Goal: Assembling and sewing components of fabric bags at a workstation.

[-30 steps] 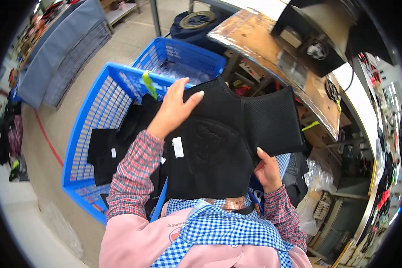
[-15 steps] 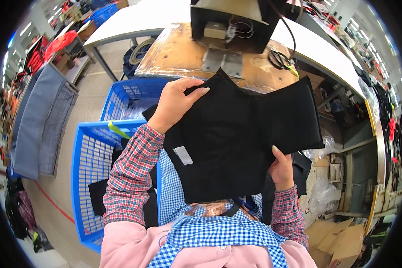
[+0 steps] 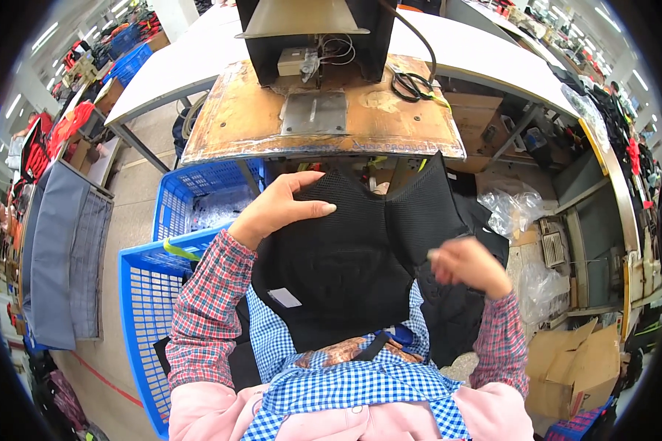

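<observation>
A black padded fabric piece [image 3: 331,264] with a ribbed, mesh-like surface hangs in front of my blue checked apron [image 3: 368,389]. A small white label [image 3: 285,298] sits near its lower left side. My left hand [image 3: 283,206] pinches the upper left edge between thumb and fingers. The right part of the piece bends up along a seam to a pointed corner. Close to its right edge is my right hand [image 3: 469,264], its fingers curled and smeared by motion, so whether it touches the fabric is unclear. More black pieces [image 3: 456,316] lie behind that hand.
Blue plastic crates [image 3: 143,309] stand at my left, one holding black pieces. Ahead is a wooden worktop [image 3: 228,103] with a metal plate [image 3: 314,112], a black machine housing [image 3: 375,44] and black-handled scissors [image 3: 412,87]. Clear plastic bags [image 3: 541,290] and a cardboard box [image 3: 577,367] lie right.
My right hand has come away from the lower right edge, moving up a little. The piece's right part has turned more edge-on, and the view has shifted toward the right.
</observation>
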Demonstrator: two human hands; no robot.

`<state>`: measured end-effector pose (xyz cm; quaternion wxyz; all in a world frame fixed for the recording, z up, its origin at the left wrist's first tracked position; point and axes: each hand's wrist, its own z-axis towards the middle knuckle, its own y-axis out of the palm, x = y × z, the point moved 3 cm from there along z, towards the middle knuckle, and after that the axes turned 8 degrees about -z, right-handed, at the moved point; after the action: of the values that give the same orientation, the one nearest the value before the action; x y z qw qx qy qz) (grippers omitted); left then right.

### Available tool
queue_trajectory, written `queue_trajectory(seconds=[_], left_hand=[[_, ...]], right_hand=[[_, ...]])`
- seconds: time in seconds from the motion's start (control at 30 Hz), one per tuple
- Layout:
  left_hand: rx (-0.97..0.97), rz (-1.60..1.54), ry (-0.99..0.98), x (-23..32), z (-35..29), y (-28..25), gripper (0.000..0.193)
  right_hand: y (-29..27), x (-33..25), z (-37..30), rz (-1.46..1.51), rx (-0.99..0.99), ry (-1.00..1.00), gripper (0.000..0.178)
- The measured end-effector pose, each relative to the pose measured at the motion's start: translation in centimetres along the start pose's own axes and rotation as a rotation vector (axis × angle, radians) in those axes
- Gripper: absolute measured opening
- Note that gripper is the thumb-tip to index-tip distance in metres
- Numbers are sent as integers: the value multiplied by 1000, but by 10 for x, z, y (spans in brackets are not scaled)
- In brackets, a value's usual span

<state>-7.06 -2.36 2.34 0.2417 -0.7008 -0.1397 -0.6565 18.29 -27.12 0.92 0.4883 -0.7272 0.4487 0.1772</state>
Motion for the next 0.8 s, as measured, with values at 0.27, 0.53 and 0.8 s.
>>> queue_trajectory(seconds=[0.27,0.53,0.8], left_hand=[[-71,-108,10,-6,-10,22,70],[-133,-526,-41,-17,-19,51,69],[-117,-518,-35,-15,-23,53,70]], right_hand=[[-115,-79,187,-346,868,-675,18],[-181,-49,329,-736,886,-302,37],[-202,-21,278,-425,710,-383,35]])
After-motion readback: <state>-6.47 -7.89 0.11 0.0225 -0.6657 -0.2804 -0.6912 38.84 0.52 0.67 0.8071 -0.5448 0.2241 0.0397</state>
